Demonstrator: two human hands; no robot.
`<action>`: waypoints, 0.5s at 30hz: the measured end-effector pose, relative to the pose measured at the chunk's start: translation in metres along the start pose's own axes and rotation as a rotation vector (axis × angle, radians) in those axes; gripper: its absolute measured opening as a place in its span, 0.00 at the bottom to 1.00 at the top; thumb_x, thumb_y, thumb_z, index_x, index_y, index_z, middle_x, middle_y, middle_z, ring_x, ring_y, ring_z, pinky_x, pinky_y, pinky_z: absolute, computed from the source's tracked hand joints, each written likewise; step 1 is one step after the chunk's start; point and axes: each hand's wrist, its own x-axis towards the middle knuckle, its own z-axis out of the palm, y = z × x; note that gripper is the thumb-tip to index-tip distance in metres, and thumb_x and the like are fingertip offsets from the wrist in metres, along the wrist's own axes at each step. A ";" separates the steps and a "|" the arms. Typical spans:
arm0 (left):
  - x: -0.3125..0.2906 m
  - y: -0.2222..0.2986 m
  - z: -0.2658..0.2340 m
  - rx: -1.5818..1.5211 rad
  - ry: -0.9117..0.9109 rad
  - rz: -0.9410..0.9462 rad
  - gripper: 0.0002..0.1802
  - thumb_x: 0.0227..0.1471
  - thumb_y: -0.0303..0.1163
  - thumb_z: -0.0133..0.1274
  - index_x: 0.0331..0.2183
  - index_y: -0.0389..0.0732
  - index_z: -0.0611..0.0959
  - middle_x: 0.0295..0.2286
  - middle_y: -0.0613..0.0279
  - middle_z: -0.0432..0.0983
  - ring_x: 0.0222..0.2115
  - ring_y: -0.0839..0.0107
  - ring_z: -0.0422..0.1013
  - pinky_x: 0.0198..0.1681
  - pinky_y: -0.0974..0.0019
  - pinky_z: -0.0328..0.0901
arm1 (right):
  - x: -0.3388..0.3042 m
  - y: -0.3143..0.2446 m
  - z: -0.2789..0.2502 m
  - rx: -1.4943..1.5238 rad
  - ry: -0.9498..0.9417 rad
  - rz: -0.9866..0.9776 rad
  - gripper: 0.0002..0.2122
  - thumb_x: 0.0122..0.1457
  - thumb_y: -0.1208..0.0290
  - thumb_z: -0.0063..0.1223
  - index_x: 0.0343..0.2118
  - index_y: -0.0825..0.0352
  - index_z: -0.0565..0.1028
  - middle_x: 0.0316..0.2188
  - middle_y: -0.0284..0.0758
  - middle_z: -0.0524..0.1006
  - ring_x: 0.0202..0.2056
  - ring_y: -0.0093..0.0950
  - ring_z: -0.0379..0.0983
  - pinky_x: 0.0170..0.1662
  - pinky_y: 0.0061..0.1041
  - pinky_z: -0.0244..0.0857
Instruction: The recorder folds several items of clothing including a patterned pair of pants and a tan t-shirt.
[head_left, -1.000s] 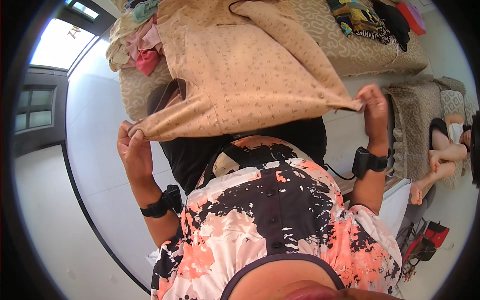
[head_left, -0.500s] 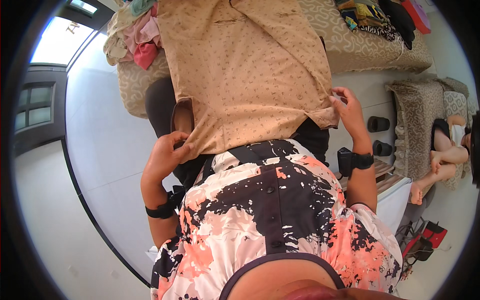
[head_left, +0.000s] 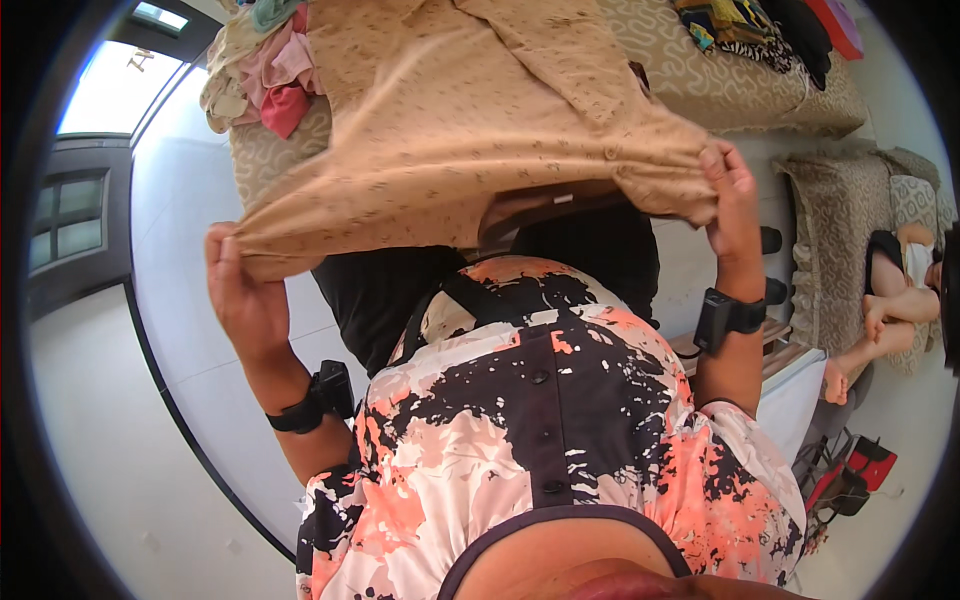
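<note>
A tan shirt (head_left: pixel 470 150) with a small dark print is stretched between my two hands, its far part spread over the bed. My left hand (head_left: pixel 246 300) grips its near left corner, fingers closed on the cloth. At the near right corner, my right hand (head_left: pixel 733 205) pinches a gathered fold. The near edge is lifted above my lap and partly blurred. A dark opening with a small white tag (head_left: pixel 563 199) shows along that edge, right of the middle.
Pink and cream clothes (head_left: pixel 270 75) are heaped at the bed's left end. Dark folded clothes (head_left: pixel 745 40) lie on the patterned bedspread (head_left: pixel 690 95) at the far right. Another person (head_left: pixel 885 300) reclines on a sofa at right. Dark slippers (head_left: pixel 770 240) stand on the floor.
Both hands have moved apart and up, the left hand farther out to the left. The shirt's near edge has risen from my lap and is pulled wide, showing the tagged opening.
</note>
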 end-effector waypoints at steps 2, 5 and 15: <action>0.006 -0.001 -0.017 -0.206 -0.020 0.062 0.13 0.66 0.33 0.38 0.46 0.36 0.71 0.44 0.55 0.70 0.48 0.66 0.68 0.54 0.59 0.64 | 0.006 -0.024 0.011 0.235 -0.025 -0.035 0.15 0.64 0.67 0.53 0.50 0.69 0.68 0.46 0.38 0.74 0.47 0.26 0.74 0.51 0.25 0.69; 0.025 -0.010 -0.040 -0.486 0.072 -0.052 0.20 0.67 0.34 0.37 0.54 0.32 0.67 0.53 0.47 0.67 0.55 0.59 0.65 0.60 0.53 0.61 | 0.026 -0.033 0.030 0.414 -0.025 -0.181 0.16 0.64 0.71 0.52 0.52 0.70 0.66 0.48 0.40 0.73 0.49 0.28 0.72 0.53 0.29 0.69; 0.040 -0.014 -0.029 -0.610 0.095 -0.156 0.22 0.66 0.34 0.38 0.55 0.30 0.63 0.53 0.44 0.66 0.55 0.55 0.65 0.60 0.49 0.61 | 0.056 0.009 0.095 -0.557 -0.153 -0.510 0.21 0.56 0.69 0.60 0.53 0.66 0.72 0.49 0.38 0.73 0.48 0.27 0.71 0.49 0.25 0.67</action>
